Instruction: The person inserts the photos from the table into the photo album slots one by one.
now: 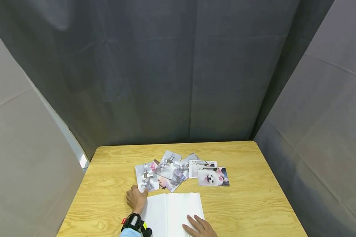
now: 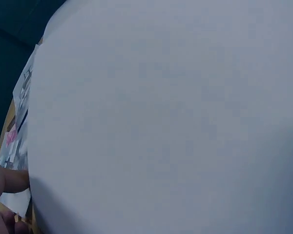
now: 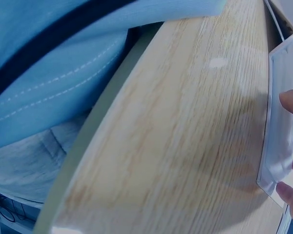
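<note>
An open photo album (image 1: 182,207) with blank white pages lies at the table's front. My left hand (image 1: 136,198) is beyond its upper left corner, pinching the lower corner of a grey-and-white photo (image 1: 147,177) between thumb and fingers. In the left wrist view, the thumb (image 2: 14,181) crosses that photo, while a white page (image 2: 161,117) fills most of the picture. My right hand (image 1: 201,227) rests with spread fingers on the right-hand page. Its fingertips lie on a shiny clear sleeve (image 3: 282,122) in the right wrist view.
Several overlapping photos (image 1: 167,166) lie beyond the album. To their right, a white dog photo (image 1: 213,177) partly covers a white-bordered photo (image 1: 193,169). The wooden table (image 1: 249,204) ends at a dark curtain (image 1: 166,82), with pale cloth at both sides.
</note>
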Demonstrator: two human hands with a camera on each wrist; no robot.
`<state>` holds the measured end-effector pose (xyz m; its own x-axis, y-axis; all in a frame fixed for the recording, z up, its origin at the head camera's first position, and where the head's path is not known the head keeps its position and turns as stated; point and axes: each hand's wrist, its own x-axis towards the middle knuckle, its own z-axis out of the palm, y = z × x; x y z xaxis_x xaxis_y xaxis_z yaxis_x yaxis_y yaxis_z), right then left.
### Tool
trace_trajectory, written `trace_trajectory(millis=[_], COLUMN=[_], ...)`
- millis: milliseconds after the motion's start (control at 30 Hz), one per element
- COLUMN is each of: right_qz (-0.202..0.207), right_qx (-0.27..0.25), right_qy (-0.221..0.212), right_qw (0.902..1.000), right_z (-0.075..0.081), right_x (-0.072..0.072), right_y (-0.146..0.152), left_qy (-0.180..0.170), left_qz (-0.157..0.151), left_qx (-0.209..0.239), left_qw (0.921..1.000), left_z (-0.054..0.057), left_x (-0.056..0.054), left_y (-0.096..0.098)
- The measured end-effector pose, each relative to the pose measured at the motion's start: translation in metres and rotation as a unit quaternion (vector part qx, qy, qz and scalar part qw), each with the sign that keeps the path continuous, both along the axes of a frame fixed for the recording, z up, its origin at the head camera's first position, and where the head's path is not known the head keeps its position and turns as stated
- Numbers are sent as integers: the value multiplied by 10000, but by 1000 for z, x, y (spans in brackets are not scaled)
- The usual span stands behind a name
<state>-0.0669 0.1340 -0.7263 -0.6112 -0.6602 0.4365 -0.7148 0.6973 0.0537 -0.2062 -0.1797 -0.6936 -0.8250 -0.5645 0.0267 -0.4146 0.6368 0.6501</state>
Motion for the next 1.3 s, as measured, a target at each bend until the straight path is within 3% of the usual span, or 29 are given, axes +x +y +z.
trace_trajectory(millis=[100, 300, 400, 500, 600, 767, 867, 1000, 1100, 1200, 1267, 1300], right_qz=[-7, 91, 160, 178, 134, 32, -86, -255, -282, -240, -232, -239], right_qx=[-41, -166, -83, 49, 73, -104, -533, -1514, -2373, -3267, -3717, -3896], right_qy=[28, -244, -892, -1791, -2309, -2245, -2187, -1874, -1892, -2247, -2405, -2460], right_qw=[10000, 9995, 9958, 9837, 9729, 9744, 9743, 9702, 9524, 9177, 8964, 8872], right_z=[1, 9, 16, 26, 34, 47, 57, 74, 84, 91, 93, 93], right_x=[0, -2, -5, -8, -12, -20, -26, -39, -50, -58, -61, -61], right_y=[0, 0, 1, 2, 3, -4, -10, -22, -33, -39, -41, -41], left_qy=[133, 328, 347, 566, 954, 1445, 1493, 1547, 1567, 1531, 1489, 1446], left_qz=[-63, -565, -728, -908, -1056, -1196, -1265, -1407, -1575, -1867, -2031, -2087], left_qx=[312, 1063, 1457, 1774, 2144, 2677, 2947, 3436, 3753, 3872, 3827, 3729], left_qw=[9994, 9922, 9860, 9783, 9663, 9451, 9353, 9155, 8999, 8898, 8889, 8924], left_z=[4, 19, 27, 33, 40, 53, 59, 65, 67, 67, 66, 65], left_x=[1, 5, 11, 20, 31, 51, 62, 81, 95, 105, 108, 109], left_y=[-7, -33, -45, -48, -41, -21, -5, 19, 35, 47, 53, 55])
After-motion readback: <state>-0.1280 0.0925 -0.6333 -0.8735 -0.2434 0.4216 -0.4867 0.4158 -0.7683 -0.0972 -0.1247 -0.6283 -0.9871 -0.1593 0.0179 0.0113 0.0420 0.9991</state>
